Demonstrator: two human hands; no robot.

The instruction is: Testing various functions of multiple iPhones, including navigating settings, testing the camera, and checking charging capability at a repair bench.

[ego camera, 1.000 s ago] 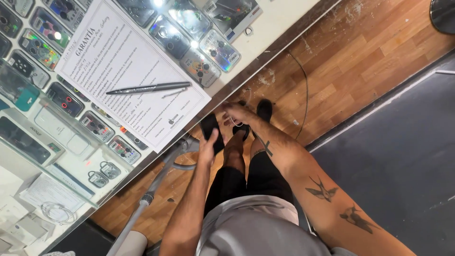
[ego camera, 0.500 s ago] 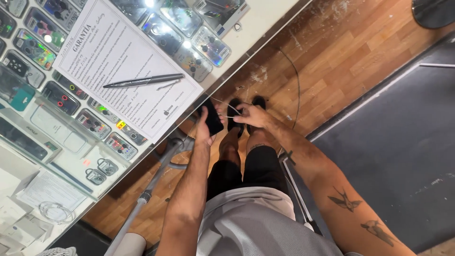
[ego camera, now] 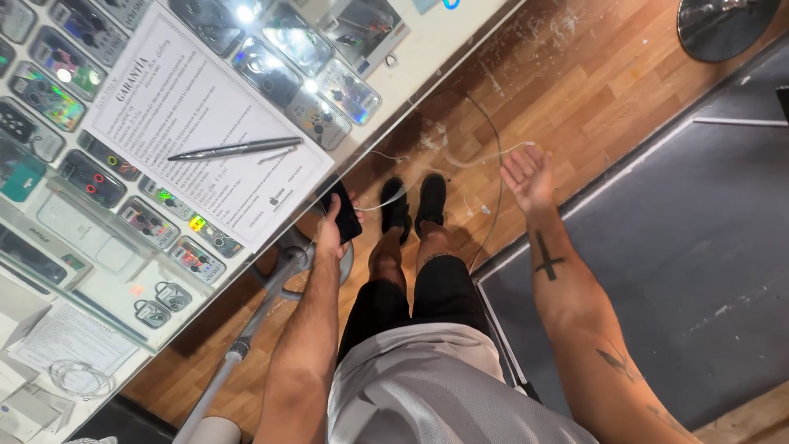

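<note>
- The left hand (ego camera: 333,230) has its grip closed around a dark phone (ego camera: 343,212), held just off the edge of the glass worktop (ego camera: 427,49), above the wooden floor (ego camera: 575,90).
- The right hand (ego camera: 528,177) is spread open, palm showing, with a thin white cable (ego camera: 460,160) draped across its fingers.
- The cable arcs from that hand back toward the phone; whether it is plugged in cannot be told.
- On the worktop lies a printed sheet (ego camera: 197,123) with a pen (ego camera: 234,149) resting on it.
- Rows of phone cases (ego camera: 271,70) show under the glass.
- Black shoes (ego camera: 413,201) stand on the floor below the hands.
</note>
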